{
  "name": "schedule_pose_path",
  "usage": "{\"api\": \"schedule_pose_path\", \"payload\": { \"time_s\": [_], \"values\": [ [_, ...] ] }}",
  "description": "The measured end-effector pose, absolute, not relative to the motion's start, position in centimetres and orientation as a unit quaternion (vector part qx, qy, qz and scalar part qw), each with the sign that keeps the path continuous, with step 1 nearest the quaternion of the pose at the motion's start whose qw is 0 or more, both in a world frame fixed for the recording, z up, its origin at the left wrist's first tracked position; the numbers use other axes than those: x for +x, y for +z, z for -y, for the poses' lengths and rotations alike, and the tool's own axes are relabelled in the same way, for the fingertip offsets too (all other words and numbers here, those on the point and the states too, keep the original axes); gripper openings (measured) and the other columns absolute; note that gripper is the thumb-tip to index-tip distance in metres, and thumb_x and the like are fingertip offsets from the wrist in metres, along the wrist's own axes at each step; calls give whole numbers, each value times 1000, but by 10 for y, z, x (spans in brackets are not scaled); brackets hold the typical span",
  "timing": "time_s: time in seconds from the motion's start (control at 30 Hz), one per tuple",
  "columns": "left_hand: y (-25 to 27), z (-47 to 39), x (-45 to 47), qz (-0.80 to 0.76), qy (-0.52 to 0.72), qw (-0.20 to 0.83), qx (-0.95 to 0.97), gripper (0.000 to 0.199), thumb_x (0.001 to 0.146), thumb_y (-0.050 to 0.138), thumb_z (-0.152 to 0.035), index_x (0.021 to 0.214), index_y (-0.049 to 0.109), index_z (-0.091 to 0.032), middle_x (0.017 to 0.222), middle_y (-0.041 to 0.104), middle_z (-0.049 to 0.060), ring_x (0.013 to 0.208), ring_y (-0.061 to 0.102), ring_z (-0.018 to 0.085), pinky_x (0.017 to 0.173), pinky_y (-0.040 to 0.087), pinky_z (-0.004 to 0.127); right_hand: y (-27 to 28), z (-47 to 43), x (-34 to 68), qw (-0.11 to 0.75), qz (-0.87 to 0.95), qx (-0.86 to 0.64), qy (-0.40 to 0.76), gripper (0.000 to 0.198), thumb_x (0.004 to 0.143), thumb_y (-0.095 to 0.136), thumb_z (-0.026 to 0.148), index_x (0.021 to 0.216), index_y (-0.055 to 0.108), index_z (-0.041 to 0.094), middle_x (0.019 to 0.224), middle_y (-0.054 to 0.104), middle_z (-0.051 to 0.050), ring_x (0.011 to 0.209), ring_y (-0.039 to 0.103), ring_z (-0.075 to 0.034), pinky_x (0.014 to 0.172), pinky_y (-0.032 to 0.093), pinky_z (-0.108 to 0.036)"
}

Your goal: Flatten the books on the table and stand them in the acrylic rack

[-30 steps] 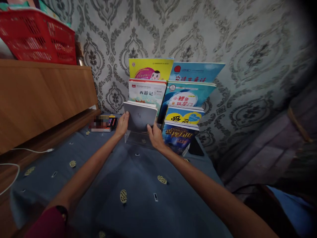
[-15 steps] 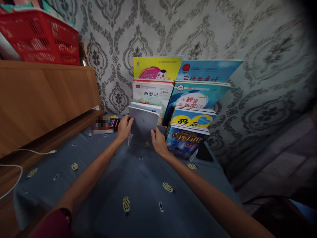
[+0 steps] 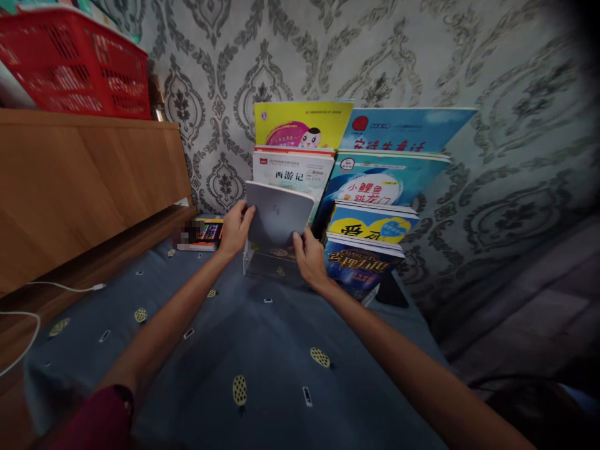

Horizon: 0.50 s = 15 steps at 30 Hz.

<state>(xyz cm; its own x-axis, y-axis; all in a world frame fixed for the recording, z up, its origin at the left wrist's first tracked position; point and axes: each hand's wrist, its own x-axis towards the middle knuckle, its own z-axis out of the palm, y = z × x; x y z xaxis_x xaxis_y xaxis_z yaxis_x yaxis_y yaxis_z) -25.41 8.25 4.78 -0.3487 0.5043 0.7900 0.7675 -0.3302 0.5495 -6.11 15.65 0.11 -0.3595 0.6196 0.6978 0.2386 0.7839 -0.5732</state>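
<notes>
A plain grey notebook (image 3: pixel 277 215) stands upright at the front of the left column of books. My left hand (image 3: pixel 235 229) grips its left edge, and my right hand (image 3: pixel 311 255) pinches its lower right edge. The notebook's bottom is above the low front panel of a book rack (image 3: pixel 267 265). Behind it are a white book with Chinese lettering (image 3: pixel 290 172) and a yellow picture book (image 3: pixel 290 115). Beside my right hand, a dark blue book (image 3: pixel 359 265) fronts the right column, with a yellow-and-blue book (image 3: pixel 370 222) and taller blue books (image 3: pixel 403 128) behind.
Small books (image 3: pixel 209 234) lie left of the rack, partly blurred out. A black flat object (image 3: pixel 392 292) is at the right. A red basket (image 3: pixel 77 62) sits on a wooden cabinet (image 3: pixel 89 194); a white cable (image 3: pixel 70 287) lies below. Dark blue patterned cloth (image 3: pixel 187 375) covers the surface.
Both hands have raised the grey notebook a little and shifted it slightly right. It now hides the light blue book behind it, and its lower edge shows above the rack's front panel.
</notes>
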Motion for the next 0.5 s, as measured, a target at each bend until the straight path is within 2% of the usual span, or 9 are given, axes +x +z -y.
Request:
{"api": "schedule_pose_path", "payload": {
  "time_s": [0.2, 0.5],
  "values": [
    [82, -91, -257, 529, -610, 142, -573, 28, 101, 49, -34, 76, 45, -21, 70, 46, -3, 66, 47, 13, 65, 37, 25, 34, -163, -64, 538, 788, -230, 188, 26, 100, 36, 43, 82, 43, 26, 68, 53, -1, 65, 59, -21, 61, 41, -32],
    [53, -96, -261, 554, -609, 104, -559, 30, 99, 48, -31, 72, 37, -23, 67, 40, -4, 63, 44, 14, 63, 34, 25, 16, -169, -62, 508, 807, -234, 191, 26, 100, 36, 41, 78, 40, 26, 75, 53, -2, 74, 59, -22, 67, 45, -32]
  ]
}}
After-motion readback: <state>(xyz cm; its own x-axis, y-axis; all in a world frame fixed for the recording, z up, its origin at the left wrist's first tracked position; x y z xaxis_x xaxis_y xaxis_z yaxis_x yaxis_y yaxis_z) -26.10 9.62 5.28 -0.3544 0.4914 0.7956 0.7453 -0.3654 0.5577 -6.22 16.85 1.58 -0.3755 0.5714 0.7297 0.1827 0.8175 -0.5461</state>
